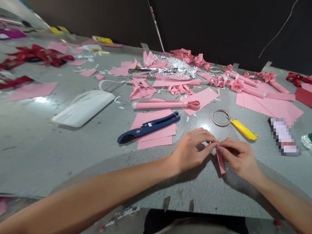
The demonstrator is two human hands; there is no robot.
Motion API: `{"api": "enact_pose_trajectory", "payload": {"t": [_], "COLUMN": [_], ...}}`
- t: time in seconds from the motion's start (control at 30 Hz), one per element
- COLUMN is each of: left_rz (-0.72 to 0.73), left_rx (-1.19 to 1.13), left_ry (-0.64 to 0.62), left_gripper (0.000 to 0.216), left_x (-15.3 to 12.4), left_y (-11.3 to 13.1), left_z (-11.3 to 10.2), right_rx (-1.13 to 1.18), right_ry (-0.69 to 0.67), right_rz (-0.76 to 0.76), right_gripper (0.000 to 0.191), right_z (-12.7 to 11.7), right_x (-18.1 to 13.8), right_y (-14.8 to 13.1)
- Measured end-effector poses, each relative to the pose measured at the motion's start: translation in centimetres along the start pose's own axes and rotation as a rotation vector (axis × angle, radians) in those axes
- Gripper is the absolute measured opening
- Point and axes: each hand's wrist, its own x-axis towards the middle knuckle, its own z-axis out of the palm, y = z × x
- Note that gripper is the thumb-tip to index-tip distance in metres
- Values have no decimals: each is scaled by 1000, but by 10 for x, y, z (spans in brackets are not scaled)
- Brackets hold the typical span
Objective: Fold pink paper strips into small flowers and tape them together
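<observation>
Between my two hands is a narrow pink paper strip (221, 162), its lower end hanging down toward the grey table. My left hand (195, 148) pinches the strip's top end between thumb and fingers. From the other side, my right hand (237, 156) pinches the same end, fingertips almost touching the left ones. Just beyond the hands lie a roll of tape (213, 117) and a yellow serrated cutter (243, 130). Left of them, dark blue scissors (146, 128) rest on stacked pink paper sheets (156, 143).
A rolled pink paper tube (158, 104) lies behind the scissors. Crumpled foil (180, 66) and pink paper flowers (237, 84) are spread along the back by a dark panel. A white object (84, 109) sits at left, a blurred phone (284, 136) at right.
</observation>
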Motion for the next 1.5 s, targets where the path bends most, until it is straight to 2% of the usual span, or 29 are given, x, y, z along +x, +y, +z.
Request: {"api": "enact_pose_trajectory", "payload": {"t": [0.23,0.5,0.67,0.9,1.13,1.33,1.43,1.5], "left_rz": [10,96,140,97,73,-47,-104,-55], "left_rx": [30,301,360,279,243,139,84,23], "left_ry": [7,-5,-4,-26,29,61,39,-47], "left_gripper": [14,15,16,13,12,11,10,15], "left_x": [0,-2,-3,-1,2,5,3,1], "left_y": [1,-1,-2,-4,-7,-4,-3,-3], "left_z": [-1,0,1,2,-1,-3,-5,-6], "right_rx": [-69,-239,-250,-250,-103,4,53,79], "right_ry": [2,22,27,21,15,69,107,123], "right_rz": [-33,-106,-136,-90,50,125,166,185], "right_gripper": [25,25,24,24,28,29,30,32], "right_z": [0,1,3,3,1,-3,-5,-7], "right_x": [-1,-6,-6,-5,-3,3,7,9], "right_y": [-1,5,4,5,7,7,9,9]}}
